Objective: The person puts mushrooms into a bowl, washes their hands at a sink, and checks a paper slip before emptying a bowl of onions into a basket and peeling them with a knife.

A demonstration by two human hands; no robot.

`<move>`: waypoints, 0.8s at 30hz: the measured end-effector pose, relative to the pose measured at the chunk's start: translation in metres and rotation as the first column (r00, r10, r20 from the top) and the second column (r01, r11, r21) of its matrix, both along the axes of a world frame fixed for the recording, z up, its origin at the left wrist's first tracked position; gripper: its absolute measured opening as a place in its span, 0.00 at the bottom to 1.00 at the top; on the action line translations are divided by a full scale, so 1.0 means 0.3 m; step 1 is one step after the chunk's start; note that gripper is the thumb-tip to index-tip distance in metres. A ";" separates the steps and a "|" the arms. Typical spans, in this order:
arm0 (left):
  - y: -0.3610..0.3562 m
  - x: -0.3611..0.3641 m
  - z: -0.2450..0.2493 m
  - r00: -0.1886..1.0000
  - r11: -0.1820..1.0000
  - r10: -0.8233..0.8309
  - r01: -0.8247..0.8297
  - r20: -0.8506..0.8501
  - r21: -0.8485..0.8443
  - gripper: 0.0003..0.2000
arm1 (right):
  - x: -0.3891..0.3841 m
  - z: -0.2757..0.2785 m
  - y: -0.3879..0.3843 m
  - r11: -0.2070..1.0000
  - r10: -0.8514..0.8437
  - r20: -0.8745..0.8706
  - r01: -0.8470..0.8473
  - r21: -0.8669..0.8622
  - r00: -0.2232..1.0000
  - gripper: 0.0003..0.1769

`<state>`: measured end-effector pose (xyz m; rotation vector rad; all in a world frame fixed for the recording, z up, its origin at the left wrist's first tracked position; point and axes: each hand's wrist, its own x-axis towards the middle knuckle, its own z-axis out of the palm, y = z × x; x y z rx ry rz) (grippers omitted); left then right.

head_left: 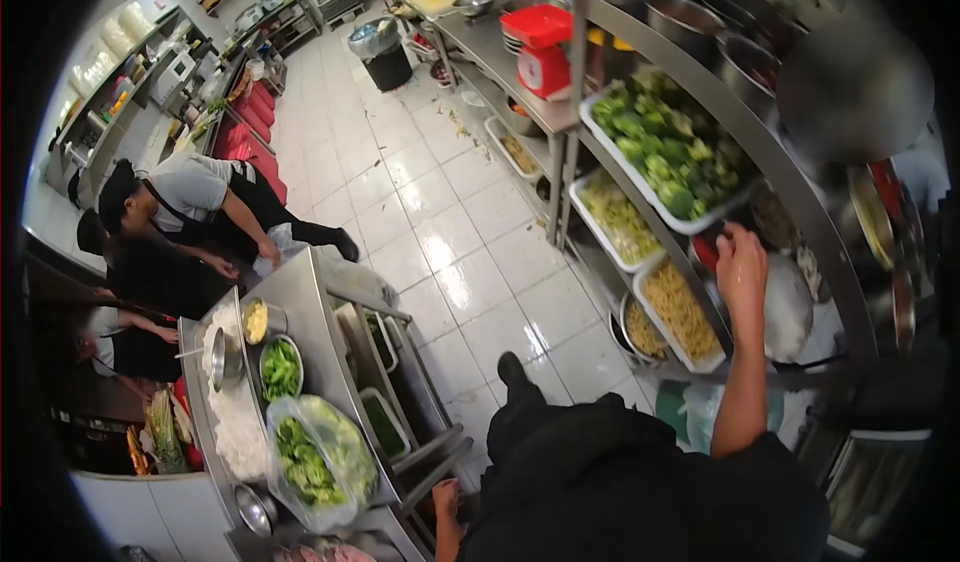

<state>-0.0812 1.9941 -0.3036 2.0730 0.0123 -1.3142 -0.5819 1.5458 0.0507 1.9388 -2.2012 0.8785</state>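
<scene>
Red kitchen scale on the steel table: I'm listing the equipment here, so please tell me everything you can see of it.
The red kitchen scale has a boxy body, apparently plastic or painted metal, under a wide, shallow pan of the same red. A pale round dial fills much of one side; its markings are too small to read. It stands upright near the end of the grey steel table, beside a steel upright post. I see nothing in the pan, and nobody is touching the scale.
</scene>
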 end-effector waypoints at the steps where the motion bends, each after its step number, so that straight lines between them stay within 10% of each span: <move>1: -0.076 0.055 -0.012 0.998 0.999 0.049 -0.049 -0.043 -0.020 0.06 | 0.078 0.041 -0.030 0.991 0.079 0.151 -0.094 0.093 0.985 0.12; 4: -0.480 0.244 -0.024 0.999 0.998 -0.040 0.041 0.023 -0.054 0.09 | 0.274 0.064 -0.177 0.793 0.162 0.661 -0.495 0.354 0.733 0.07; 6: -0.844 0.382 0.009 0.863 0.900 -0.401 0.434 0.307 -0.045 0.12 | 0.422 0.014 -0.271 0.636 0.074 0.762 -0.619 0.460 0.643 0.09; 8: -1.241 0.486 0.053 0.533 0.738 -0.582 0.663 0.614 0.125 0.20 | 0.536 -0.134 -0.325 0.555 0.315 0.493 -0.579 0.597 0.811 0.11; 11: -1.793 0.501 0.313 0.389 0.682 -0.512 0.727 0.766 0.087 0.22 | 0.648 -0.248 -0.377 0.578 0.340 0.317 -0.463 0.672 0.885 0.14; 16: -2.422 0.477 0.509 0.341 0.553 -0.430 0.831 0.836 -0.055 0.04 | 0.769 -0.362 -0.582 0.399 0.236 0.319 -0.391 0.829 0.918 0.17; 20: -2.716 0.526 0.484 0.217 0.446 -0.479 0.895 0.851 0.022 0.03 | 0.891 -0.461 -0.889 0.489 0.351 0.322 -0.465 0.738 0.879 0.18; 24: -2.807 0.673 0.488 0.380 0.535 -0.527 0.843 0.760 -0.051 0.12 | 1.094 -0.441 -1.283 0.478 0.498 0.318 -0.561 0.676 0.807 0.16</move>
